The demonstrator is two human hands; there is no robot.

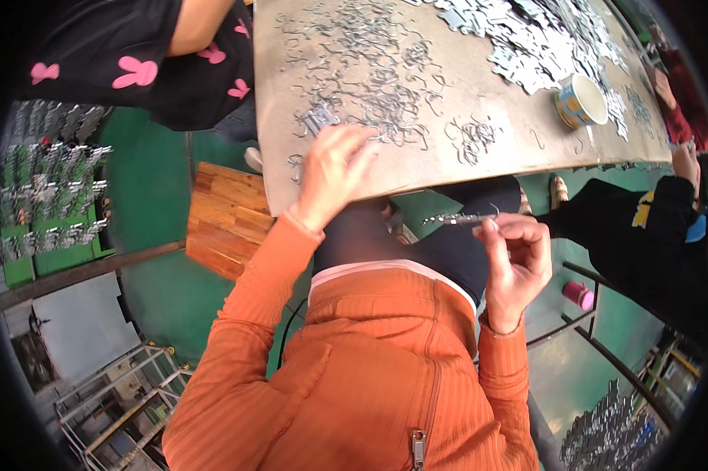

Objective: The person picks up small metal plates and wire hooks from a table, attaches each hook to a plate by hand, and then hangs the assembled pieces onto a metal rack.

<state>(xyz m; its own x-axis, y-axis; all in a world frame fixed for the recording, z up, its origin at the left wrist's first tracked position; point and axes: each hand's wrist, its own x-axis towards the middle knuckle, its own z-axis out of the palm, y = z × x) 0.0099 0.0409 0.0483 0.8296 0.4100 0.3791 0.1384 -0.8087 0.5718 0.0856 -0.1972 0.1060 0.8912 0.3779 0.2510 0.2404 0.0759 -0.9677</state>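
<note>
My right hand [519, 255] is raised off the table's near edge, thumb and fingers pinching a thin, silvery metal piece [458, 219] that points left. A small curved wire stands up from this piece near my fingertips; its finer detail is too small to tell. Over the near left part of the table, my left hand [334, 169] has its fingers stretched and apart, close to many loose bent wire hooks [393, 118]. Just beyond its knuckles lies a small stack of shiny metal plates [319, 118]. Whether the fingertips touch a hook cannot be made out.
Flat metal plates [527, 47] are heaped at the far right of the table [440, 177], near a paper cup [582, 102]. A smaller hook pile [473, 140] lies mid-table. People sit at left and right. A wooden stool [228, 220] stands at left.
</note>
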